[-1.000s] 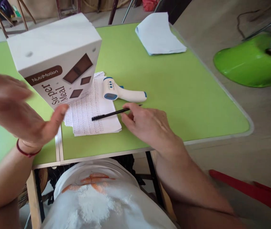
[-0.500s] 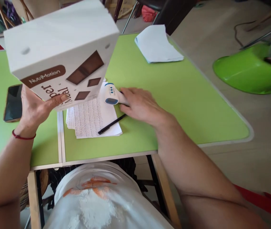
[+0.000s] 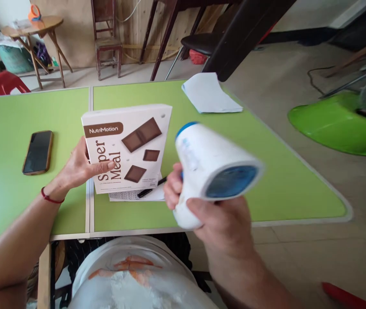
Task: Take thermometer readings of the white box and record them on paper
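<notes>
In the head view, the left hand (image 3: pixel 79 167) is clamped on the left edge of a white box (image 3: pixel 134 161) left of the frame's centre, thumb across the front and fingers behind. The right hand (image 3: pixel 216 214), right of centre, is wrapped around the grip of a white thermometer gun (image 3: pixel 198 154) raised above the green table (image 3: pixel 282 184).

The box could tip or swing, since only one edge of it is held. Its lower edge overlaps the written sheets (image 3: pixel 121 196) and lies close to a black pen (image 3: pixel 152 188); whether it touches them cannot be told, but a low sweep might push the pen or drag the paper. The thermometer gun could knock the box's right side if the two come together, and a loose grip might let its bulky head roll downward.

The box is boxy and clean-edged, with a brown NutriMotion label, "Super Meal" lettering turned sideways and partly covered by the thumb, and pictures of dark brown pieces. The thermometer gun is smooth and slightly blurred, with blue trim at the far end and a glossy blue screen facing the camera; no reading is legible.
</notes>
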`<act>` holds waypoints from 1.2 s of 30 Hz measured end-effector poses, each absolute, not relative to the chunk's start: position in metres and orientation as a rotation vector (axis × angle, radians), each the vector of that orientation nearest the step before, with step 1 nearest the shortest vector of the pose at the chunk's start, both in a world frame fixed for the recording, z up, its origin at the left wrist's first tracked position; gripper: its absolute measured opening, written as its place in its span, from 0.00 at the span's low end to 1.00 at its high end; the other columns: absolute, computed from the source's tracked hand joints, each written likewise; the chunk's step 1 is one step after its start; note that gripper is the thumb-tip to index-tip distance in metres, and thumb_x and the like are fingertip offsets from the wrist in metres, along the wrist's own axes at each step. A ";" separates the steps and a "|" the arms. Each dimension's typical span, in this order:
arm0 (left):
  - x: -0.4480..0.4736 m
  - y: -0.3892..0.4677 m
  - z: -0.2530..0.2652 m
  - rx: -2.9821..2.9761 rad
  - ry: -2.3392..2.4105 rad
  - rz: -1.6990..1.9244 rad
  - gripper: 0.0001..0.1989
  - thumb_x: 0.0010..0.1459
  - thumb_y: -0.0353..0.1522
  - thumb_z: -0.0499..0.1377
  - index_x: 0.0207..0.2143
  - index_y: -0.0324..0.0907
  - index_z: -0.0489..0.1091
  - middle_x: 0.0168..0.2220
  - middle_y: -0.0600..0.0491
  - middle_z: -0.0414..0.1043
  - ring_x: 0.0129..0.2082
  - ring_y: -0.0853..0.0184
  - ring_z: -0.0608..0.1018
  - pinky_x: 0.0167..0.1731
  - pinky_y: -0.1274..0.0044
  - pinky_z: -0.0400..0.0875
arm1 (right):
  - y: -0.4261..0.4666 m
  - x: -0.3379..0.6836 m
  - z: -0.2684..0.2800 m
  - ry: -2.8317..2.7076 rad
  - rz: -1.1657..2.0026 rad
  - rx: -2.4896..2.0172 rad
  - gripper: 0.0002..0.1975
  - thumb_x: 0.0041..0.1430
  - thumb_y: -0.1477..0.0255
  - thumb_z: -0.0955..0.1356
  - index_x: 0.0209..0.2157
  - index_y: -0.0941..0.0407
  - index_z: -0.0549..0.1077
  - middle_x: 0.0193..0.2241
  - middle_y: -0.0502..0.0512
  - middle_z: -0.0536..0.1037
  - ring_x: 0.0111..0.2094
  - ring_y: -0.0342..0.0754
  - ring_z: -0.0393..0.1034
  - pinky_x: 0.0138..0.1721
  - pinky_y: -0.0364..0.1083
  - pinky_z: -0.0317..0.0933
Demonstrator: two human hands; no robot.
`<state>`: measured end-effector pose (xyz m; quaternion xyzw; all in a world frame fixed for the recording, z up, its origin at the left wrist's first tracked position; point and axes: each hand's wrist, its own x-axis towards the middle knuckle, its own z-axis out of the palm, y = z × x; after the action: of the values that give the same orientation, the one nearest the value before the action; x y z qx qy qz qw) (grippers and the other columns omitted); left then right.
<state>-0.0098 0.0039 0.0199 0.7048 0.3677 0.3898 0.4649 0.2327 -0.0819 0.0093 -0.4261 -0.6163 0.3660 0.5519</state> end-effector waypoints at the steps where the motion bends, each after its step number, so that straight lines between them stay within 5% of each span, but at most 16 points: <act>1: -0.010 0.005 0.020 1.742 0.877 0.943 0.29 0.50 0.39 0.71 0.52 0.39 0.68 0.45 0.45 0.78 0.44 0.55 0.81 0.38 0.70 0.80 | -0.087 0.225 0.008 -1.375 1.075 -0.950 0.13 0.59 0.58 0.67 0.40 0.51 0.70 0.22 0.48 0.69 0.18 0.44 0.61 0.17 0.45 0.59; 6: -0.013 0.004 0.021 1.796 0.909 0.902 0.27 0.49 0.40 0.71 0.47 0.38 0.69 0.47 0.42 0.77 0.48 0.53 0.79 0.39 0.69 0.79 | -0.088 0.201 -0.001 -1.090 1.546 -0.845 0.15 0.52 0.59 0.72 0.35 0.53 0.70 0.22 0.48 0.68 0.21 0.42 0.61 0.20 0.44 0.57; 11: -0.013 0.004 0.021 1.743 0.910 0.884 0.26 0.48 0.41 0.72 0.45 0.37 0.70 0.46 0.42 0.77 0.42 0.57 0.80 0.32 0.73 0.78 | -0.080 0.191 -0.009 -1.016 1.535 -0.869 0.14 0.51 0.61 0.72 0.35 0.53 0.69 0.22 0.46 0.68 0.21 0.42 0.61 0.22 0.45 0.58; 17: -0.013 0.007 0.019 1.733 0.909 0.863 0.34 0.48 0.42 0.71 0.53 0.37 0.64 0.44 0.42 0.77 0.37 0.60 0.80 0.31 0.73 0.77 | -0.079 0.185 -0.007 -0.997 1.540 -0.867 0.13 0.49 0.61 0.73 0.32 0.53 0.70 0.22 0.47 0.69 0.22 0.42 0.61 0.23 0.44 0.58; 24: -0.013 0.007 0.021 1.739 0.890 0.865 0.30 0.50 0.41 0.70 0.50 0.38 0.65 0.38 0.47 0.77 0.33 0.62 0.79 0.29 0.74 0.75 | -0.078 0.185 -0.007 -0.968 1.543 -0.859 0.13 0.49 0.61 0.73 0.32 0.54 0.71 0.22 0.47 0.70 0.22 0.43 0.62 0.23 0.44 0.58; 36: -0.013 0.007 0.021 1.686 0.856 0.856 0.32 0.50 0.38 0.71 0.53 0.37 0.63 0.38 0.49 0.76 0.33 0.65 0.78 0.31 0.76 0.75 | -0.078 0.180 -0.009 -0.919 1.580 -0.781 0.14 0.52 0.60 0.74 0.33 0.53 0.73 0.24 0.46 0.71 0.24 0.42 0.63 0.25 0.45 0.58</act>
<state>-0.0128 0.0071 0.0211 0.6995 0.3552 0.3553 0.5083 0.1804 -0.0778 -0.0094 -0.3294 -0.3875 0.6663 0.5454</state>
